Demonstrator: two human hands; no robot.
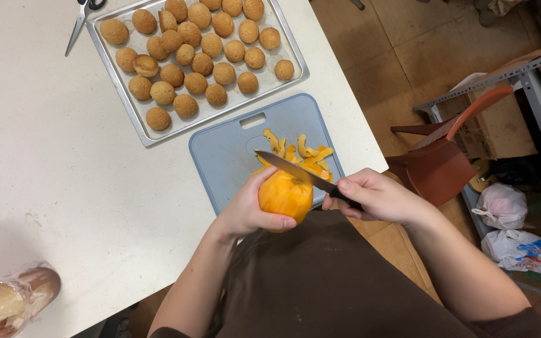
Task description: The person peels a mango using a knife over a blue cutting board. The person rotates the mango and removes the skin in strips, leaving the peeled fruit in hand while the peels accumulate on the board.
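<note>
My orange is round, bright and partly peeled, raised just above the near edge of the blue board. My knife, slim and black-handled, lies aslant across its top.

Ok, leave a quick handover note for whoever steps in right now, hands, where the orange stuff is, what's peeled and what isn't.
Left hand: holds the orange fruit just past the near edge of the blue cutting board.
Right hand: grips the black-handled knife, blade lying across the top of the fruit.
Done: a pile of peel strips lies on the board; the fruit's visible side looks mostly pared.
Left: a bit of skin shows by the blade; the far side is hidden, so check it.
Nearby: a metal tray of round browned buns, and scissors at the table's far edge.
</note>
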